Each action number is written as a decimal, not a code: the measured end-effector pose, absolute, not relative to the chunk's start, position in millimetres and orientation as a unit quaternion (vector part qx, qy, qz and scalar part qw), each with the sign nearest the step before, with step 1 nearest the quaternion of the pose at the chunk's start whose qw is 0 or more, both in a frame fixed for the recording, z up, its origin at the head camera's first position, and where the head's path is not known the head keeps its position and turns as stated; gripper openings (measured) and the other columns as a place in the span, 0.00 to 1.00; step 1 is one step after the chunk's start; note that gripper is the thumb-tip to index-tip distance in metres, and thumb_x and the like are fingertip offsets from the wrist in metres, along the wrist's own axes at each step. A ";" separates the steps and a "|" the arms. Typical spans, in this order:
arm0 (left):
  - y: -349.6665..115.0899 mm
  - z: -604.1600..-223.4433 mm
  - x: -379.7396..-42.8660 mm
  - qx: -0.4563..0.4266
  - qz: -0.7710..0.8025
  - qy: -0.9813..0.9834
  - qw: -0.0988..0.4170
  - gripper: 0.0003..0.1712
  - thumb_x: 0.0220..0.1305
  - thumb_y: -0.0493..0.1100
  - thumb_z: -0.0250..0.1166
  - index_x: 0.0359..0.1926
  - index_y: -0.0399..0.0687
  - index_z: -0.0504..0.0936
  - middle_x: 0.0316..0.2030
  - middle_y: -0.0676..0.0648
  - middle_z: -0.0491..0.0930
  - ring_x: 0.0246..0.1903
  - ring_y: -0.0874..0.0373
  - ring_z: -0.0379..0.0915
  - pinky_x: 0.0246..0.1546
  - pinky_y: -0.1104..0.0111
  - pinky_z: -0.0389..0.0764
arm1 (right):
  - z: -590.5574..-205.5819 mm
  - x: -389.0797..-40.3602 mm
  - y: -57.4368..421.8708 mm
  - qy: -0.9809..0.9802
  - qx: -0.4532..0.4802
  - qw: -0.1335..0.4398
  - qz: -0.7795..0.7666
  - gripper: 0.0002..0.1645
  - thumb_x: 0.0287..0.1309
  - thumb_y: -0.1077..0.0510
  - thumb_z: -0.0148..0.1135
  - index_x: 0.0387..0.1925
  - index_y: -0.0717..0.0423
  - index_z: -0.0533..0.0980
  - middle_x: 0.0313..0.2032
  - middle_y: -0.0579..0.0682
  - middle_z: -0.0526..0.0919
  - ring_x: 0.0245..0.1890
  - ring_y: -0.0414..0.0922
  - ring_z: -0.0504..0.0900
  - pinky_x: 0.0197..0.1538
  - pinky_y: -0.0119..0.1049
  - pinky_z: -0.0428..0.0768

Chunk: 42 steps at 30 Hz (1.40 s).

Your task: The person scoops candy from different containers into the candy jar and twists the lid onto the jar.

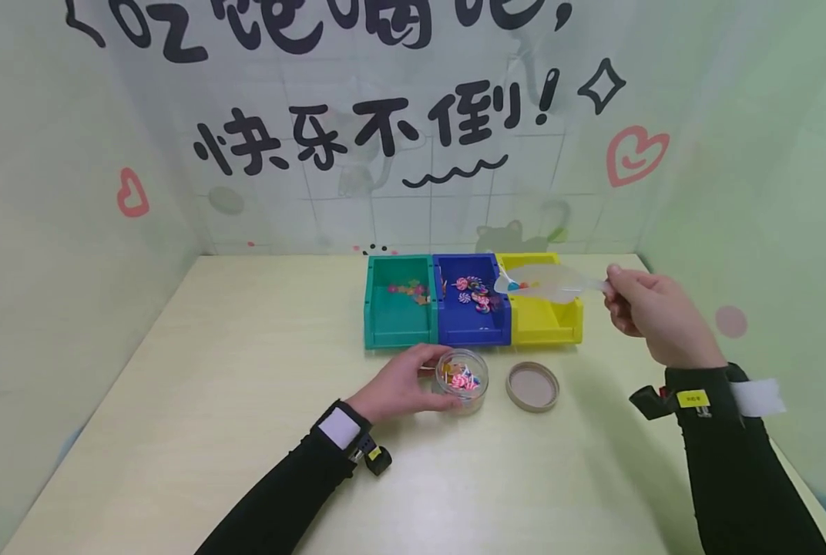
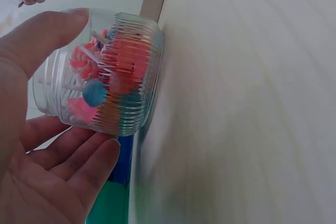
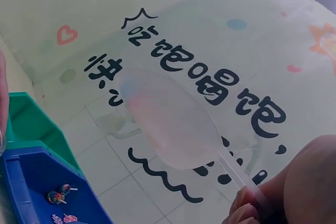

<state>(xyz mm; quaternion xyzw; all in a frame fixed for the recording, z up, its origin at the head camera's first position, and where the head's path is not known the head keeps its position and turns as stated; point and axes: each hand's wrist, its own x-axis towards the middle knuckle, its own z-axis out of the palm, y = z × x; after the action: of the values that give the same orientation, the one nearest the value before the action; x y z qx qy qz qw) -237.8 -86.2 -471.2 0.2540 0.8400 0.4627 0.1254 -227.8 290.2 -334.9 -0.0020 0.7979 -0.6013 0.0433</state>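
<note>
My left hand [image 1: 406, 385] grips the side of a clear jar [image 1: 474, 399] standing on the table, thumb on one side and fingers on the other. Miniature lollipops and other colourful pieces [image 2: 97, 90] fill part of it. My right hand [image 1: 666, 320] pinches the handle of a translucent white plastic scoop [image 1: 552, 284], raised over the yellow bin [image 1: 548, 331]. Small blue and orange pieces [image 1: 517, 286] show at the scoop's front end. In the right wrist view, blurred colour shows through its bowl [image 3: 168, 124].
A blue bin [image 1: 474, 337] with several tiny lollipops and a green bin [image 1: 399, 339] with small coloured pieces adjoin the yellow one. A round lid [image 1: 532, 387] lies right of the jar. Behind the bins stands a printed wall sheet [image 1: 399, 223].
</note>
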 end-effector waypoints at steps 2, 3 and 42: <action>-86.2 -470.4 -237.2 0.253 0.462 0.840 0.126 0.47 0.61 0.49 0.84 0.76 0.41 0.75 0.65 0.44 0.80 0.67 0.47 0.78 0.72 0.54 0.81 | -337.7 -226.7 289.7 0.807 -0.009 0.047 -0.589 0.24 0.84 0.38 0.54 0.34 0.47 0.81 0.28 0.40 0.76 0.29 0.39 0.74 0.33 0.32 0.74; -86.1 -470.5 -237.1 0.253 0.462 0.841 0.126 0.47 0.61 0.49 0.84 0.76 0.41 0.75 0.65 0.44 0.80 0.67 0.47 0.78 0.72 0.54 0.81 | -339.1 -226.3 289.4 0.811 -0.012 0.049 -0.582 0.24 0.84 0.38 0.54 0.34 0.47 0.80 0.28 0.40 0.76 0.29 0.40 0.74 0.33 0.32 0.74; -85.7 -468.4 -236.2 0.254 0.468 0.836 0.133 0.46 0.63 0.48 0.84 0.77 0.42 0.74 0.66 0.43 0.79 0.70 0.46 0.76 0.74 0.54 0.79 | -350.4 -211.8 260.7 0.922 -0.060 0.046 -0.379 0.30 0.85 0.36 0.51 0.34 0.56 0.73 0.21 0.46 0.66 0.22 0.45 0.65 0.27 0.38 0.60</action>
<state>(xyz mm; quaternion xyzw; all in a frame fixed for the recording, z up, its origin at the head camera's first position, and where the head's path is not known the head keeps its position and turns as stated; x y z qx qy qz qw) -236.2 -85.7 -468.4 0.2537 0.8363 0.4675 0.1330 -211.8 260.7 -350.4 -0.0599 0.9223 -0.3789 0.0460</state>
